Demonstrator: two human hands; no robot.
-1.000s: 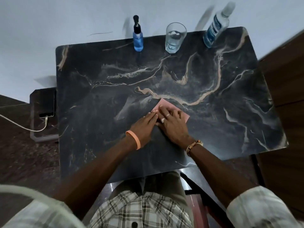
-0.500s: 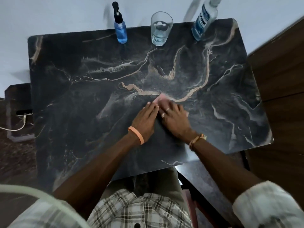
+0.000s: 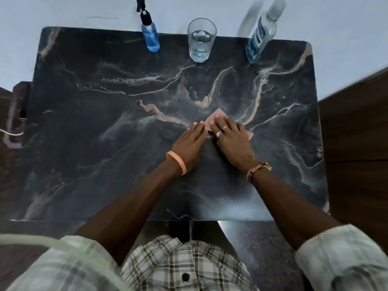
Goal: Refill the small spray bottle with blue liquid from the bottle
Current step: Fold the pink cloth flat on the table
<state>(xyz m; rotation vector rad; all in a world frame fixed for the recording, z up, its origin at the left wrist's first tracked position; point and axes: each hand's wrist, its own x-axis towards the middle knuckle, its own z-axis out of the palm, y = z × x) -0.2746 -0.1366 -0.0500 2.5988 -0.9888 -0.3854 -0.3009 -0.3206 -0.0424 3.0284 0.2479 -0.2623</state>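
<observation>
Both hands lie flat, palms down, side by side at the middle of a black marble table (image 3: pixel 105 122). The left hand (image 3: pixel 189 145) rests with fingers straight and together, its fingertips at the left edge of a small pink cloth (image 3: pixel 217 116); whether they touch the cloth or only the stone is hard to tell. The right hand (image 3: pixel 233 141) presses flat on top of the cloth, fingers spread, gripping nothing. It covers most of the cloth, so only a far corner and a sliver at the right show.

Along the far edge of the table stand three things, well apart from the hands. At the left is the small spray bottle (image 3: pixel 150 36), upright, with blue liquid in its clear body and a black pump head. In the middle is a clear drinking glass (image 3: pixel 201 40); its contents are hard to make out. At the right is the larger bottle of blue liquid (image 3: pixel 261 36), which holds blue liquid in its lower part. Its label is too blurred to read, and its cap end is smeared near the top of the frame.

An orange wristband (image 3: pixel 177 162) circles the left wrist and a beaded bracelet (image 3: pixel 258 168) the right. Light rolled sleeves and a plaid shirt (image 3: pixel 180 267) fill the bottom, partly cut off.
</observation>
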